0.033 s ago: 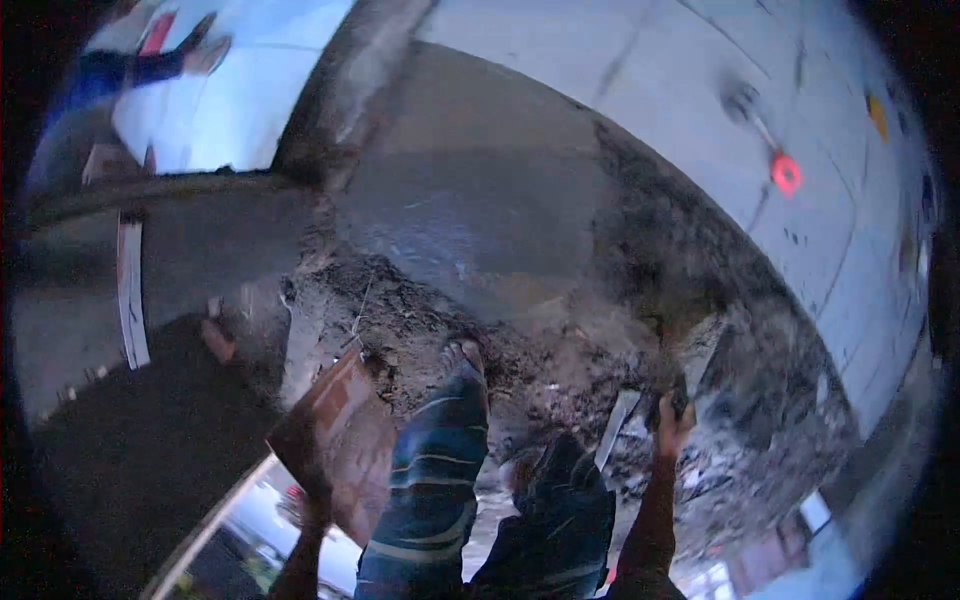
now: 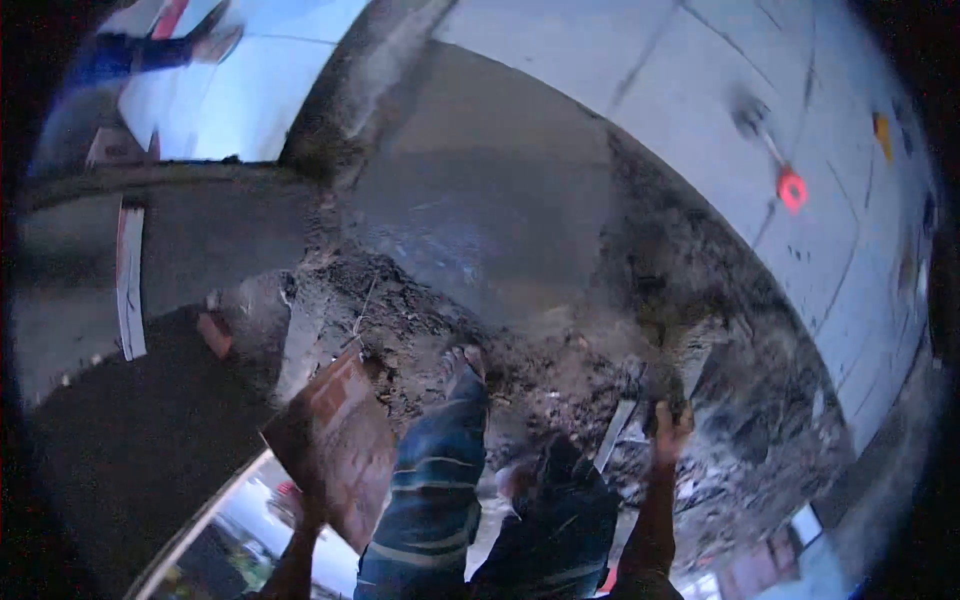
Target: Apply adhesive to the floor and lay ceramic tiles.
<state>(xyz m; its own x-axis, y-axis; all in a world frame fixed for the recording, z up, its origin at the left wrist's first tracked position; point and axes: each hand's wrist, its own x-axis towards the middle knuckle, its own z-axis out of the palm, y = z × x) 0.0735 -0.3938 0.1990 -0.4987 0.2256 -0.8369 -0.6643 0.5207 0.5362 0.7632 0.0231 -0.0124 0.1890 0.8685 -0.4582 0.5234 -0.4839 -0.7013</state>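
Observation:
My left hand (image 2: 312, 512), dim at the lower left, is closed at the edge of a flat reddish-brown slab (image 2: 345, 440) with pale wet-looking smears. The slab tilts beside my left leg. My right hand (image 2: 672, 430) reaches forward over the rubble, fingers curled around something dark and blurred. Just beyond it is a pale, blade-like shape (image 2: 698, 355); whether that belongs to the held thing I cannot tell. Ahead of my bare foot (image 2: 463, 362) lies a smooth grey wet-looking surface (image 2: 480, 200), bordered by rough, crumbly dark material (image 2: 400, 300).
A pale strip (image 2: 615, 430) lies left of my right hand. Light wall panels (image 2: 720, 110) curve around the right, with a red ring (image 2: 791, 188) on them. At the far left are an upright white strip (image 2: 130, 280) and another person's sleeved arm (image 2: 140, 55).
The whole view has shifted slightly. My right hand appears a little lower and nearer to me, with its fingers showing more clearly. The slab remains at my left hand.

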